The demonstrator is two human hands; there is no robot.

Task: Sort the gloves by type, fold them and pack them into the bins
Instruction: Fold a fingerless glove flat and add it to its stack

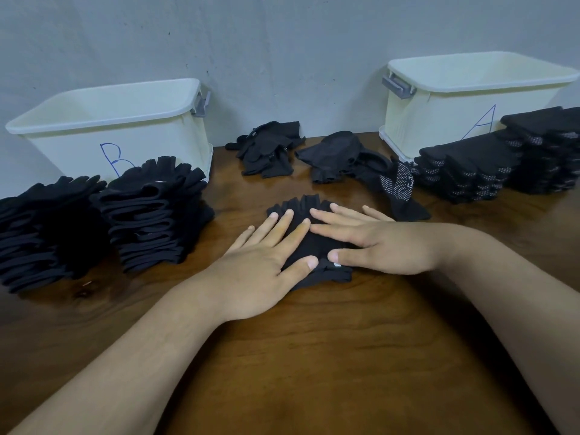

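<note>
Pressing both palms down on a black glove (314, 245) at the middle of the table (314, 356): left hand (260, 268) flat with fingers spread over its near-left part, right hand (376, 243) flat with fingers spread over its right part, index fingertips almost touching. Standing at the far left, bin B (125, 120), with two tall stacks of plain gloves (150, 215) in front. Standing at the far right, bin A (439, 114), with stacks of dotted gloves (464, 171) in front. Lying loose between the bins, an unsorted heap (270, 149); lying just right of the hands, one dotted glove (401, 189).
</note>
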